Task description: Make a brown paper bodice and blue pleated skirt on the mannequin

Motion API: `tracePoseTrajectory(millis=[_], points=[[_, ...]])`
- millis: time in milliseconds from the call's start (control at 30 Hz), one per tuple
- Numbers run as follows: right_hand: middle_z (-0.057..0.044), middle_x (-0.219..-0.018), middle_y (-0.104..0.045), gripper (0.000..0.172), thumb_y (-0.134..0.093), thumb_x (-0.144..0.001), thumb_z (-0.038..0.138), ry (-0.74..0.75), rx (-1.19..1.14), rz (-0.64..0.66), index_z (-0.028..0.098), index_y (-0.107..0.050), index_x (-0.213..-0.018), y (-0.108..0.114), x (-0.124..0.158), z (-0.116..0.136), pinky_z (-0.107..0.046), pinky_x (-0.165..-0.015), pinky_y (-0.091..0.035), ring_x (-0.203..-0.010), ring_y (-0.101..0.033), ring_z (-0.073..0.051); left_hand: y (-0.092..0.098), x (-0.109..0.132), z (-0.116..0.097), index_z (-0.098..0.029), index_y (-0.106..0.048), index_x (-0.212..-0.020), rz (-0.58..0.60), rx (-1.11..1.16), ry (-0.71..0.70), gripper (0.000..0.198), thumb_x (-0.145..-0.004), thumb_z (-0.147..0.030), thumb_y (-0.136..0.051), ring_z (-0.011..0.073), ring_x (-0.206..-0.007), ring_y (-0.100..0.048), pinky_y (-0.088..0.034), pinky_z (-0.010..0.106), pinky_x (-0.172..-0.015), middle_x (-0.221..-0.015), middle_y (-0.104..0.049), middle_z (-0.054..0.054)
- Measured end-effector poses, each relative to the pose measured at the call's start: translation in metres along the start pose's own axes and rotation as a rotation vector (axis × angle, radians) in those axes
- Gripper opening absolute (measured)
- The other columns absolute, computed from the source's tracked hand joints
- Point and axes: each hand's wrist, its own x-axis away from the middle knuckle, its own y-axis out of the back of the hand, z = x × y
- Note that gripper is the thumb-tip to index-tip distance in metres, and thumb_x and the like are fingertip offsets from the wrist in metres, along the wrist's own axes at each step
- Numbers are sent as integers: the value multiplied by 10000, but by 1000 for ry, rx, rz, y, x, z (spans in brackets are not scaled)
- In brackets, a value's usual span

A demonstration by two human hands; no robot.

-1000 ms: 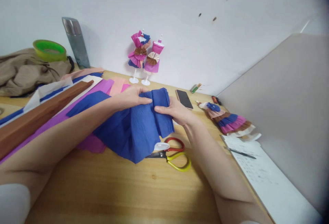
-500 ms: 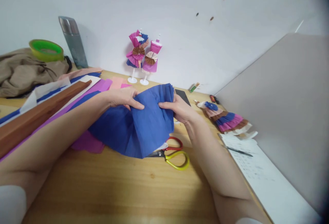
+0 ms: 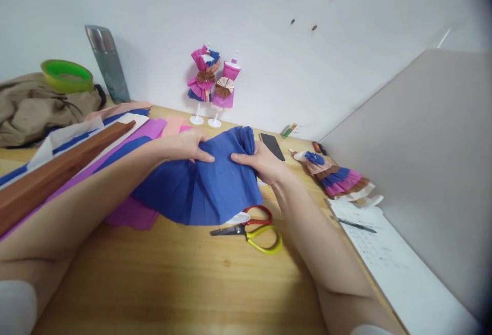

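A sheet of blue crepe paper point(image 3: 207, 191) is gathered into pleats at its top edge and fans out over the wooden table point(image 3: 161, 278). My left hand point(image 3: 188, 145) pinches the pleated edge from the left. My right hand point(image 3: 261, 163) pinches the same edge from the right, thumb on top. Both hands are closed on the paper. Purple crepe paper point(image 3: 132, 212) lies under the blue sheet. Red and yellow scissors point(image 3: 253, 227) lie on the table just below the paper's lower edge.
Long strips of brown point(image 3: 57, 171), white and pink paper lie at the left. Two small dress figures point(image 3: 213, 86) stand by the wall, another point(image 3: 338, 181) lies at the right. A phone point(image 3: 272, 146), a flask point(image 3: 103, 63), a green roll point(image 3: 66, 75), beige cloth and a sheet with a pen point(image 3: 353, 225) are around.
The blue paper has been gathered tighter at its top edge and its lower edge has risen, uncovering the scissor blades. Both hands keep their pinch and have shifted slightly.
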Motion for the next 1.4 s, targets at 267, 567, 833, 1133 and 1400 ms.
tracePoseTrajectory(millis=[267,567,833,1133,1400], points=[[-23,-888,-762,508,-921,-466,348,-17,-1,70,195,-703,-898,-4,0,2,-393,-961,-521,-915,-699,-226,4,3,-4,-161,-716,-995,-124,-26,-123,345,-743,-393,-677,180,-745,-648,-487,263,-656,-845,-731,24],[29,-745,-714,307,-777,-497,201,-31,73,10,217,-678,-786,-1,1,6,-329,-795,-525,-753,-649,-186,12,4,-5,-174,-693,-1067,-88,-205,-156,510,-650,-462,-748,210,-875,-644,-481,279,-789,-984,-713,25],[19,-754,-710,350,-813,-490,206,-84,-13,6,196,-669,-809,-1,0,4,-322,-784,-528,-719,-638,-164,19,0,8,-166,-612,-703,-20,-109,-158,284,-656,-430,-706,116,-591,-494,-351,228,-556,-623,-534,-29],[-25,-876,-758,559,-940,-458,331,-78,-92,16,189,-680,-933,-6,-1,-2,-370,-898,-536,-811,-692,-198,13,6,-7,-170,-589,-722,-195,-17,-177,255,-684,-403,-684,92,-553,-435,-331,200,-485,-629,-493,-35],[-46,-986,-764,585,-940,-481,449,-45,-145,7,207,-683,-948,-11,-2,-8,-382,-947,-529,-907,-701,-222,9,4,-11,-157,-618,-728,-247,-126,-246,213,-700,-363,-666,122,-667,-497,-379,229,-622,-679,-560,-24]])
